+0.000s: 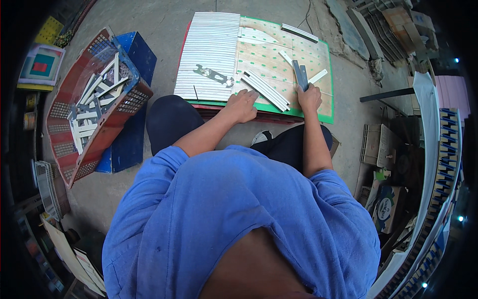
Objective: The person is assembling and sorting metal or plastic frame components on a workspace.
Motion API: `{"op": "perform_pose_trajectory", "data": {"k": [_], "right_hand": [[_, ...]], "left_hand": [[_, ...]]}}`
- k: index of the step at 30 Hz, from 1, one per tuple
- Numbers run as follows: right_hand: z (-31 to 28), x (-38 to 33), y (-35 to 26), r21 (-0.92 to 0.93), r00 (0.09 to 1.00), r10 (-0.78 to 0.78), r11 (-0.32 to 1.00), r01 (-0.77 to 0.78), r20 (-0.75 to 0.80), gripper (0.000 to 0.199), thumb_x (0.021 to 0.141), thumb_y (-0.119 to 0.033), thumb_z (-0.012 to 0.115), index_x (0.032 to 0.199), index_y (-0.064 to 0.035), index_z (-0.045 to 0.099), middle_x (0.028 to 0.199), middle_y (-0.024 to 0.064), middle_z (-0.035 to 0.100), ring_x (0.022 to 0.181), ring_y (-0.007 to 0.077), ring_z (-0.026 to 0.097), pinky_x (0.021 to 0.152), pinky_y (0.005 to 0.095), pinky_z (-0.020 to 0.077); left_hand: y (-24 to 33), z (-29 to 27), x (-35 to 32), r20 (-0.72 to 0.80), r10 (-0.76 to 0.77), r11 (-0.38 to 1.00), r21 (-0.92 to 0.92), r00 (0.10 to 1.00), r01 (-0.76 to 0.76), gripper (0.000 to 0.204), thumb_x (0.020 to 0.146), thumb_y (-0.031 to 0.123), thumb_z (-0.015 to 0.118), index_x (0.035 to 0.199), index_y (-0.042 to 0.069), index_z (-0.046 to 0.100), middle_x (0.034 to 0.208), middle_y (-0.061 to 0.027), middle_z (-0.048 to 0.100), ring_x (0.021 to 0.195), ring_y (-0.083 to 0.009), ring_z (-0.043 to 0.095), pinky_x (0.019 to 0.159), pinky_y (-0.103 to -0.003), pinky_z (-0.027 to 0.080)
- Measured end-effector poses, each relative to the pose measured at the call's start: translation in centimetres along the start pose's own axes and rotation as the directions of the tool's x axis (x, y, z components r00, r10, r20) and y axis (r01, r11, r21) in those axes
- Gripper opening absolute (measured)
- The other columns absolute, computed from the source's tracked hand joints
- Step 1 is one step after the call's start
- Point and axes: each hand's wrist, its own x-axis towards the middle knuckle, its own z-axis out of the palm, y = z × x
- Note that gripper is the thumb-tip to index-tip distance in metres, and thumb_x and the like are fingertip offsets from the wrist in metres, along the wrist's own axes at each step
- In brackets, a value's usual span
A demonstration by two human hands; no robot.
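Blue shirt [239, 189] fronts a green-edged board [271, 62] with white strips [267, 91], the left hand [242, 106] beside them, its grip unclear, and, over the board's right side, the right hand [309, 97] clasping grey strips [300, 74] by their near ends, likely light and stiff, best held mid-length.

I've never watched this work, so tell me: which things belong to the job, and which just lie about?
Likely the job:
- dark grey bars in the right hand
- white strips beside the left hand
- green-edged board

Apparently unused:
- slatted crate
- cardboard box
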Motion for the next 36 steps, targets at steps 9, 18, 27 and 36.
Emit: {"op": "perform_pose_trajectory", "data": {"k": [9,18,27,36], "right_hand": [[0.3,-0.2,-0.7,0.216,0.997,-0.074,0.973,0.079,-0.03,0.045,0.065,-0.029,0.07,0.097,0.0007,0.057,0.095,0.0215,0.057,0.09,0.0362,0.056,0.078,0.0428,0.0453],[2.9,0.3,-3.3,0.342,0.909,-0.417,0.851,0.398,-0.02,0.038,0.078,-0.023,0.06,0.107,0.0001,0.058,0.09,0.0234,0.056,0.088,0.0366,0.055,0.079,0.0408,0.0433],[2.6,-0.8,-5.2,0.272,0.888,-0.458,0.851,0.45,-0.037,0.028,0.082,-0.019,0.054,0.105,-0.004,0.062,0.087,0.0208,0.059,0.083,0.0352,0.057,0.074,0.0433,0.0449],[2.5,0.7,-5.7,0.252,0.882,-0.404,0.904,0.345,0.243,0.036,0.071,-0.025,0.068,0.1,-0.0041,0.064,0.088,0.0185,0.062,0.084,0.0318,0.06,0.077,0.0399,0.0463]], "left_hand": [[0.0,-0.5,0.1,0.068,-0.019,0.999,0.03,0.997,0.017,0.05,0.077,0.024,0.048,0.123,0.006,0.043,0.13,-0.0143,0.043,0.121,-0.0323,0.038,0.093,-0.046,0.038],[-0.4,0.5,0.1,0.008,0.002,0.999,0.049,1.0,-0.002,0.05,0.075,0.023,0.047,0.12,0.003,0.048,0.128,-0.013,0.044,0.118,-0.0297,0.04,0.091,-0.046,0.039],[-0.4,0.4,0.3,0.015,0.016,0.999,0.042,1.0,-0.017,0.049,0.075,0.023,0.047,0.12,0.003,0.048,0.128,-0.0132,0.045,0.118,-0.0302,0.041,0.09,-0.047,0.04],[0.1,-0.1,0.3,0.004,-0.003,0.999,0.035,1.0,0.003,0.047,0.074,0.021,0.048,0.118,0.003,0.048,0.126,-0.0127,0.046,0.117,-0.0294,0.041,0.089,-0.046,0.041]]}}
